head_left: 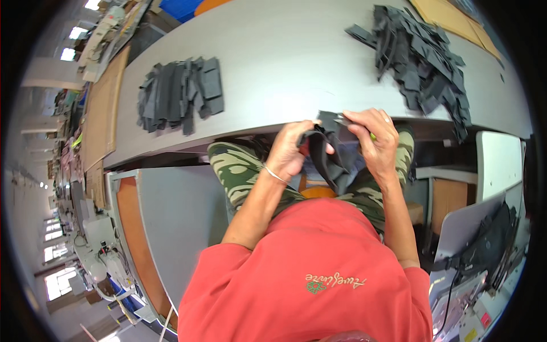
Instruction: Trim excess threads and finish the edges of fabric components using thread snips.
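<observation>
My left hand (286, 149) is closed on a dark grey fabric strip (332, 162) at the table's near edge. The strip curves down in a loop over my lap, and one end stands up between my two hands. In my right hand (377, 138) is what looks like a small pair of thread snips (342, 119), with a metal tip and a yellow-green part showing between the fingers. The metal tip lies against the strip's upper end. My fingers hide most of the snips, so I cannot tell whether the blades are apart.
On the grey table (273, 62) lie a row of dark strips (171, 94) at left and a larger tangled heap (421, 62) at right. Brown cardboard (456, 23) lies at the far right. A grey cabinet (176, 205) stands left of my legs; a black bag (487, 239) is at right.
</observation>
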`<state>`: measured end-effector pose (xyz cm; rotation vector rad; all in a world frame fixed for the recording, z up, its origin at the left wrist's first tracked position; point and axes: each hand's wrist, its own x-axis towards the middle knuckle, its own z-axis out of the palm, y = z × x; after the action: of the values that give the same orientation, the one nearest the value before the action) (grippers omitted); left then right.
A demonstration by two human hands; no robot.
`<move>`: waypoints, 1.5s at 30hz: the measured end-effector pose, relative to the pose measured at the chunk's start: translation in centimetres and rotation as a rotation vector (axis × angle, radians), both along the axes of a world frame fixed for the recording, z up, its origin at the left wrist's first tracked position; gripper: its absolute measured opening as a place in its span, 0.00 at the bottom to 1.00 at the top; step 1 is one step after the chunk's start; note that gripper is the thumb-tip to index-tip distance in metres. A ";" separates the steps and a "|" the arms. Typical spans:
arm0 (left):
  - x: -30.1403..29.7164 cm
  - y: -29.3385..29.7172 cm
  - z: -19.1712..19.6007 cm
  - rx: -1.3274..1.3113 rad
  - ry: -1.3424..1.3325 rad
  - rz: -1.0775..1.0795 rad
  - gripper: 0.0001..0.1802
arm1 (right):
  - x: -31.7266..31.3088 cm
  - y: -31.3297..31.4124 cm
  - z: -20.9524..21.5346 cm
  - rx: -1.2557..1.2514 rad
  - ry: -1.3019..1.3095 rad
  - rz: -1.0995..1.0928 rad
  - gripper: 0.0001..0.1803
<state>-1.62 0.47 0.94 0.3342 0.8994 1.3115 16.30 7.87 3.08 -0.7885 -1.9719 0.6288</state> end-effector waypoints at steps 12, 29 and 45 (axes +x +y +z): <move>0.7 -0.5 0.9 0.033 -0.209 -0.143 0.13 | 0.6 -0.3 -1.1 -0.082 0.162 -0.002 0.09; 0.5 0.3 0.0 0.405 0.695 0.135 0.11 | 1.0 -1.3 -0.6 -0.510 0.200 0.143 0.11; 0.5 0.7 -0.9 0.468 0.951 0.221 0.22 | -0.7 -1.9 0.4 -0.273 -0.043 0.100 0.08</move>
<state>-1.09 1.15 0.01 1.3302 1.4269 1.5736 15.57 5.92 3.51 -0.8763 -1.9986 0.9628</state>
